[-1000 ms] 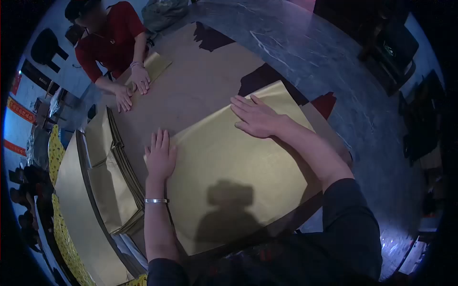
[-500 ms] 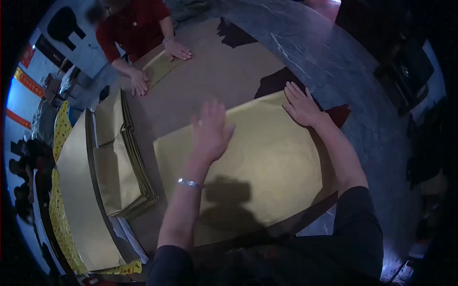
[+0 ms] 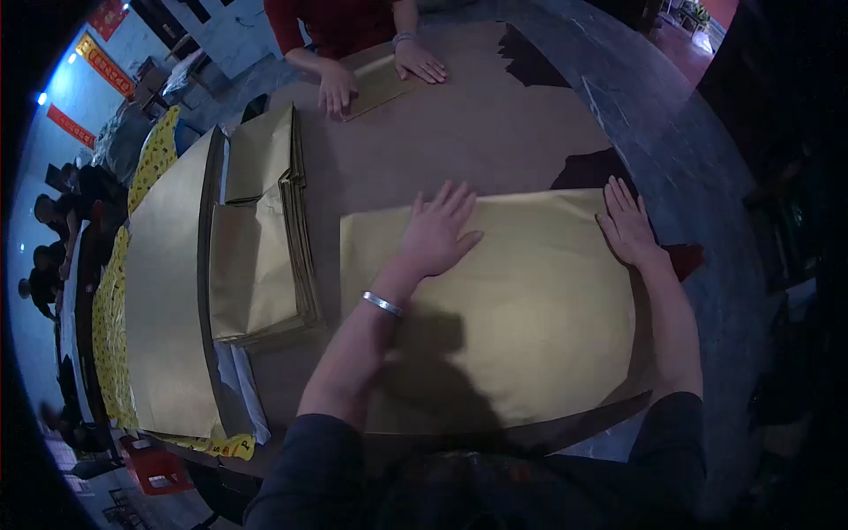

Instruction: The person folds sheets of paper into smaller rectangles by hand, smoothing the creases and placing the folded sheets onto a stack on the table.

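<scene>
A large gold paper sheet (image 3: pixel 530 300) lies in front of me, its far edge running roughly level between my hands. My left hand (image 3: pixel 439 228) rests on the sheet near that far edge, fingers spread and thumb out to the right. On the sheet's far right corner my right hand (image 3: pixel 628 223) lies flat with its fingers stretched out. Neither hand grips anything. Shadow covers part of the sheet below my left hand.
Left of the sheet stands a stack of folded gold paper (image 3: pixel 256 265), beside a pile of flat gold sheets (image 3: pixel 168 300). Brown paper (image 3: pixel 459 132) covers the table, with torn dark pieces (image 3: pixel 592 168) on it. Across, a person in red presses a narrow folded gold strip (image 3: pixel 380 88).
My left hand, blurred and moving before, is now still and spread on the sheet. My right hand stays at the corner. The whole view has shifted and turned.
</scene>
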A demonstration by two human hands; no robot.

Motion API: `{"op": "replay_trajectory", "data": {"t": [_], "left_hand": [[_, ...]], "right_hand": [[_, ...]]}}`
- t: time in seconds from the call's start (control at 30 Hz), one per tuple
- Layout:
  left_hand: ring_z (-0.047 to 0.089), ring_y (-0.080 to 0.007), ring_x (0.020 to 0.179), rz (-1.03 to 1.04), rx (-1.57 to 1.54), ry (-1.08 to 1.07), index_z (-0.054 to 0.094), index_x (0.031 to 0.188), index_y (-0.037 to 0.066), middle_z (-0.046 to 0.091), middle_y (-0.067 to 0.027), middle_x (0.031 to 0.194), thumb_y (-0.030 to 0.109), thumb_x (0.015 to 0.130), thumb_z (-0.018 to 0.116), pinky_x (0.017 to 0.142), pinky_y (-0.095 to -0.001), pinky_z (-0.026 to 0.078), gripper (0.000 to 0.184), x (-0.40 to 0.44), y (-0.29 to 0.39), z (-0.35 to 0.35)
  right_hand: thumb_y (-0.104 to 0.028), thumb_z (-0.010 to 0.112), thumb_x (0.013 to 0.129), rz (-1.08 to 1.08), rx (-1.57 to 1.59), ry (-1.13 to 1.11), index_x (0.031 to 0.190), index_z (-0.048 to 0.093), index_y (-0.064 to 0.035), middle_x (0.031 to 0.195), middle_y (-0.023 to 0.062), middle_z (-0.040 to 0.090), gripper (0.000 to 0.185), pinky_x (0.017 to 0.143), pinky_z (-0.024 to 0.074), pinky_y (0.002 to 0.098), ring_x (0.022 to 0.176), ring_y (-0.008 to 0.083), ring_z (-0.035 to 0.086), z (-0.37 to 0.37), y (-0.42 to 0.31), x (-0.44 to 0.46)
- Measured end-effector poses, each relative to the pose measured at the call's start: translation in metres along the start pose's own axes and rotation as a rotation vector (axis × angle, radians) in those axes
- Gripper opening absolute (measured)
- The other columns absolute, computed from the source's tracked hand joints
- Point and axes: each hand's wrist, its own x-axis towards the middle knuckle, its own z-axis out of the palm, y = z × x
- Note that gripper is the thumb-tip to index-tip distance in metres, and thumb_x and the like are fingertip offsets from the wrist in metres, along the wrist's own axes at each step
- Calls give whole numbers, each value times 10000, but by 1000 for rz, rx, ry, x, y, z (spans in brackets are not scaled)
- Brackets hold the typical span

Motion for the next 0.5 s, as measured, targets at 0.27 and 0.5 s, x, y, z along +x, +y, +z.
{"op": "replay_trajectory", "data": {"t": [0.27,0.5], "left_hand": [[196,-313,1482,-343,97,38,299,1517,95,243,-121,1596,587,943,429,1163,-596,176,767,-52,-90,-14],[139,-359,1488,-444,113,26,278,1528,118,183,-160,1607,661,925,400,1129,-669,176,822,-49,-85,-13]], "right_hand": [[-485,292,1024,21,-14,-2,1537,162,-1,1630,134,98,718,1203,62,531,1511,258,58,0,0,0],[-558,277,1006,211,-36,-39,1540,146,0,1631,147,71,784,1195,26,562,1513,268,21,-16,-17,-3]]}}
